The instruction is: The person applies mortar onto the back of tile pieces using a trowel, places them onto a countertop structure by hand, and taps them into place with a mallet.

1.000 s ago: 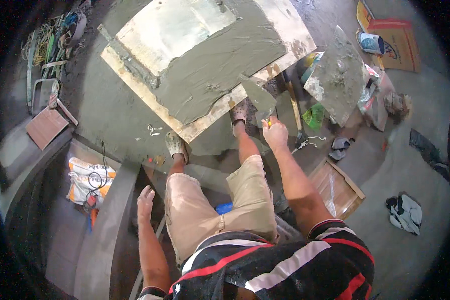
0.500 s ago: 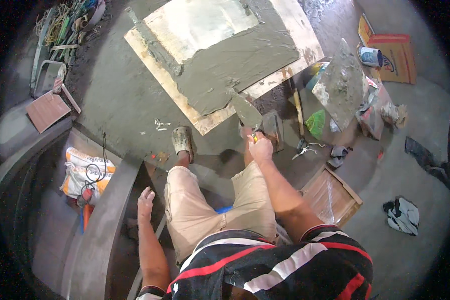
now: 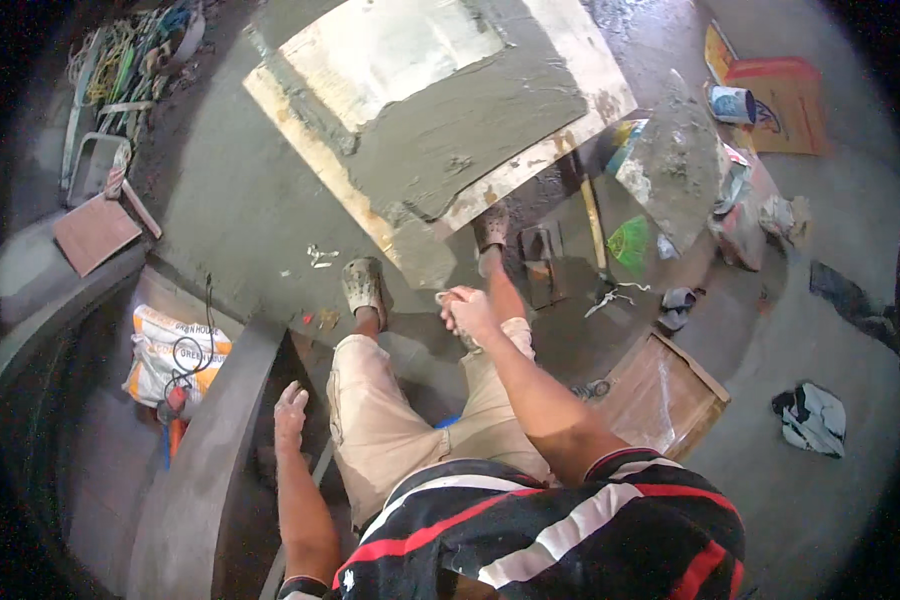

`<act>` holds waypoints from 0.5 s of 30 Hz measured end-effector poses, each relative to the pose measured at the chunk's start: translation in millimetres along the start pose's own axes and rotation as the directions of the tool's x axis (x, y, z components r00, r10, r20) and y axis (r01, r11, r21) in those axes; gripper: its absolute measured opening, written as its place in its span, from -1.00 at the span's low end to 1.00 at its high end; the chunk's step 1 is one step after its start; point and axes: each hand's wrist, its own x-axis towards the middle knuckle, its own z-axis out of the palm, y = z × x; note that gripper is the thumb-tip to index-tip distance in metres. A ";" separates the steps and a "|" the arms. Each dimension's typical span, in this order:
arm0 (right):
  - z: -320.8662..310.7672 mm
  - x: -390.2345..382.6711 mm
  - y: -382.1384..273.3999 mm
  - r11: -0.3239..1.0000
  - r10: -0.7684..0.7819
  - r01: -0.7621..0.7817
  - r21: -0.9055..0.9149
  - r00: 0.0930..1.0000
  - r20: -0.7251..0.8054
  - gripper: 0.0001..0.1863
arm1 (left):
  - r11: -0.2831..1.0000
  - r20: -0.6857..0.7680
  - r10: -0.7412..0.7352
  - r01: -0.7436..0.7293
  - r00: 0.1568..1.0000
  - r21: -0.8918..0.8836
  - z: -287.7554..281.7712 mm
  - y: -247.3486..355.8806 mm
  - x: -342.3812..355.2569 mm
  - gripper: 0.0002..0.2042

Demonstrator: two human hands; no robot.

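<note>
My right hand is closed around the handle of a trowel, which the fingers hide. The trowel's grey-smeared blade points away from me over the near corner of a pale board. Wet grey mortar is spread across much of that board, and a whitish sheet-like area shows at its far side. By my left thigh hangs my left hand, empty, its fingers loosely apart and dusted with pale residue.
Right of the board lie a long wooden-handled tool, a mortar-caked panel, a cup and an opened carton. A wooden panel is beside my right leg. Past a low ledge at left sits a white-orange sack.
My right hand and the trowel have moved left and slightly nearer to me. The blade has shifted from the board's right near edge to its near corner. My left hand barely moved.
</note>
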 end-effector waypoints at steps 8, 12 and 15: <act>-87.0 -21.5 -42.7 0.831 -0.053 -0.022 0.556 0.992 0.118 -0.81 | 0.991 0.014 0.134 -0.134 0.991 0.010 23.6 43.3 9.9 -0.41; -185.9 -22.6 -67.6 0.767 -0.065 0.256 0.589 0.943 -0.325 -0.95 | 0.988 0.034 0.142 -0.144 0.989 0.059 65.6 89.7 -1.5 -0.43; -283.3 7.5 -57.9 0.787 -0.124 0.494 0.369 0.713 -0.690 -0.83 | 0.950 0.054 0.230 -0.236 0.972 0.205 97.8 127.2 11.4 -0.44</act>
